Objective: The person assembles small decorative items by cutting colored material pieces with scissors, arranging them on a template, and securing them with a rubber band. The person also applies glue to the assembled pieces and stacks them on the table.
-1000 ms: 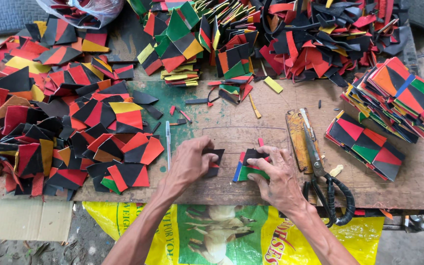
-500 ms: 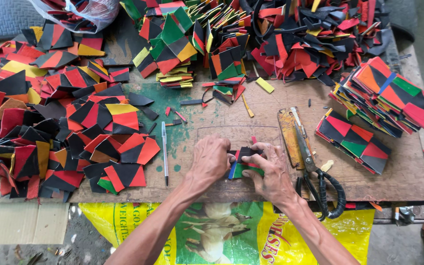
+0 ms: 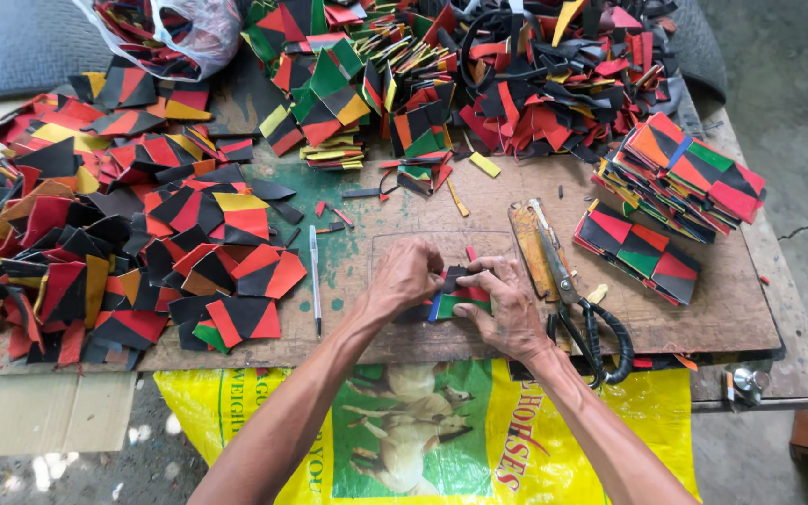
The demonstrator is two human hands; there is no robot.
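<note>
**Small stack of coloured pieces pinched between both hands on the board**

A clear plastic bag [image 3: 165, 33] filled with red, black and yellow offcuts is seen at the far left edge of the worn brown wooden work board [image 3: 703, 318]. A yellow printed woven sack [image 3: 441, 430] is hung below the board's near edge; its contents cannot be made out.

At the board's near middle, a small stack of flat black, red, green and blue cut pieces [image 3: 455, 297] is held down and pinched from both sides. The left hand [image 3: 407, 278] is curled narrowly, its fingertips pressed onto the stack's left end. The right hand [image 3: 507, 309] is likewise nearly closed, thumb and fingers clamped on the stack's right end.

Just right of the hands on the board, black-handled metal scissors [image 3: 577, 299] are laid; to the left, a slim white pen [image 3: 314, 271]. Loose heaps of multicoloured pieces [image 3: 114, 243] are spread over the board's left part, and neat stacks [image 3: 680, 178] rest at its right.
</note>
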